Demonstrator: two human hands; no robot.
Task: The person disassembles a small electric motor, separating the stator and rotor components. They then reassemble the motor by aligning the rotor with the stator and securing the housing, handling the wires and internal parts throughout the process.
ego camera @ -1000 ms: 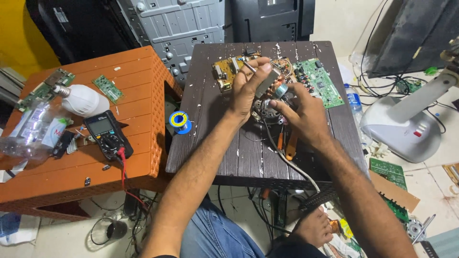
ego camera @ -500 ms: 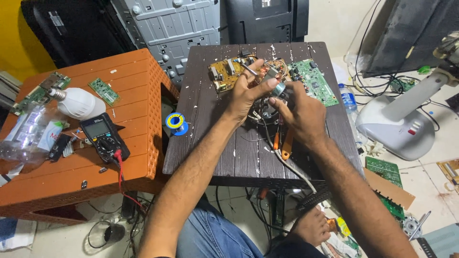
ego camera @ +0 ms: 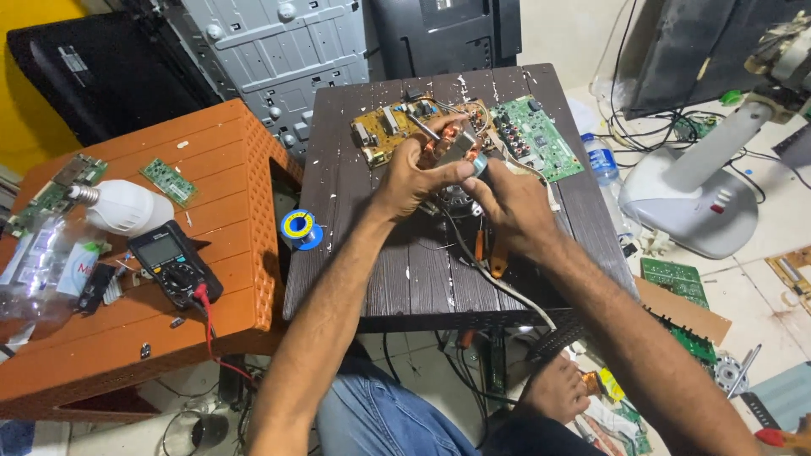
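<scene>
Fingers of both our hands close around one small part with copper windings (ego camera: 456,145), held just above the dark wooden table (ego camera: 372,253). Our left hand (ego camera: 414,173) wraps it from the left, thumb on top. Our right hand (ego camera: 515,203) pinches its right end, where a blue and silver tip shows. We cannot tell how tight either grip is.

Starting at the far left, an orange plastic table (ego camera: 127,338) holds a clear plastic bag (ego camera: 34,270), a white bulb (ego camera: 122,207) and two small green circuit boards (ego camera: 169,179). A black multimeter (ego camera: 173,266) sits near that table's right edge, and its red lead (ego camera: 209,329) hangs over the front edge.

A narrow gap separates the orange table from the dark one. A spool of solder (ego camera: 300,230) with a yellow and blue face sits in that gap, against the dark table's left edge.

On the dark table, a tan circuit board (ego camera: 384,131) lies at the back, just behind our hands. A green circuit board (ego camera: 541,135) lies beside it, close to the right edge. The front half of the tabletop is mostly bare wood. An orange-handled tool (ego camera: 498,262) lies under our right wrist, and a white cable (ego camera: 507,291) runs off the front edge.

To the right, the floor is crowded with a white monitor stand (ego camera: 693,194), a plastic bottle (ego camera: 601,165) and tangled cables.
</scene>
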